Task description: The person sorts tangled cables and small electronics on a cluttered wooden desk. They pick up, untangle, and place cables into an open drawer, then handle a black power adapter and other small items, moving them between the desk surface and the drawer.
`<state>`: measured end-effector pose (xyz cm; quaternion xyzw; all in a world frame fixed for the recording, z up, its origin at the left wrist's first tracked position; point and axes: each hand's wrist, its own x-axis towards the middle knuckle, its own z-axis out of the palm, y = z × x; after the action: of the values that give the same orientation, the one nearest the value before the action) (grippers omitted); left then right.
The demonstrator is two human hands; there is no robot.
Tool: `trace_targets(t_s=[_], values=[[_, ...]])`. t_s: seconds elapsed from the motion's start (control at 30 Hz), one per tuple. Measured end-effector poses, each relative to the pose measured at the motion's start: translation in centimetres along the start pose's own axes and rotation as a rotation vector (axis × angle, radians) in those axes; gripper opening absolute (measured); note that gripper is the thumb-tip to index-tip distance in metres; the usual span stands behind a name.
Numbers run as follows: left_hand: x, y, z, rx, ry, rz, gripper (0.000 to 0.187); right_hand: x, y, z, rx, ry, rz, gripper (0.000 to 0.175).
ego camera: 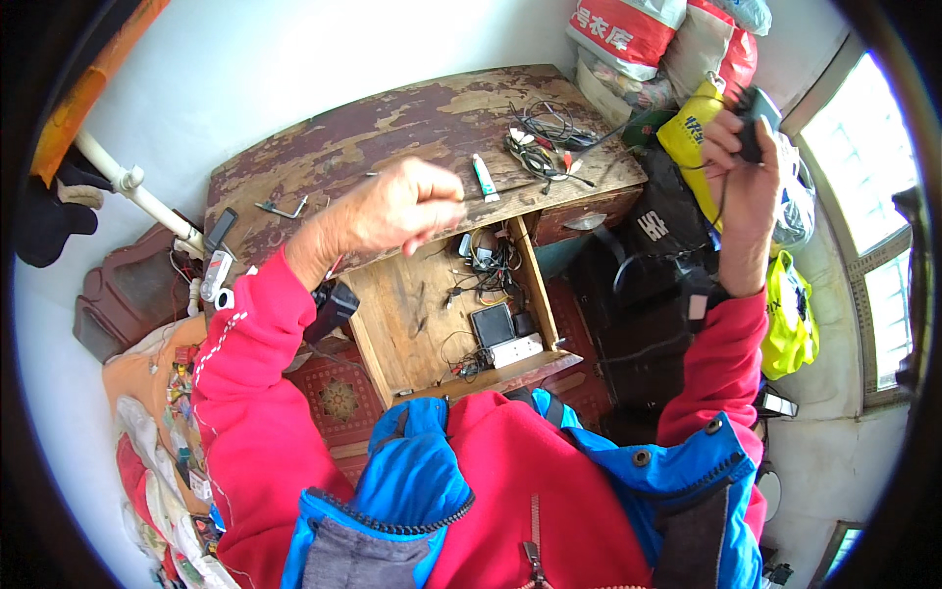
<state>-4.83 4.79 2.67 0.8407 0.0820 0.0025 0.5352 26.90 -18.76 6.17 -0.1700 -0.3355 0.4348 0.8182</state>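
My right hand [739,169] is raised at the right, gripping a small dark device [752,125] with a black cable, possibly a power adapter. The cable hangs past the wrist. My left hand [401,210] hovers over the table's front edge, fingers curled and slightly blurred; nothing shows in it, but its palm is hidden. Below is an open wooden drawer [405,324] holding a tangle of black cables [497,269], a flat black box [492,325] and a white power strip [516,351]. Loose cables [541,158] lie on the worn wooden tabletop [346,132].
A toothpaste-like tube [485,177] and a metal clamp-like tool [283,208] lie on the tabletop. Full plastic bags [625,33] are piled at its back right corner. A black bag [651,202] and a yellow bag [787,324] stand by the window. A white pipe [132,184] crosses the left.
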Motion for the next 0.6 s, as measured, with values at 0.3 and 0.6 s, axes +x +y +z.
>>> trace_targets(t_s=[0.3, 0.6], values=[[-2.1, -7.9, 2.2, -0.266, 0.192, -0.086, 0.022, -3.5, -2.5, -12.6, -0.554, 0.678, -0.135, 0.02], [-2.7, -8.9, 2.1, -0.098, 0.283, -0.078, 0.019, -5.2, -0.3, -17.2, -0.791, 0.741, -0.047, 0.017]])
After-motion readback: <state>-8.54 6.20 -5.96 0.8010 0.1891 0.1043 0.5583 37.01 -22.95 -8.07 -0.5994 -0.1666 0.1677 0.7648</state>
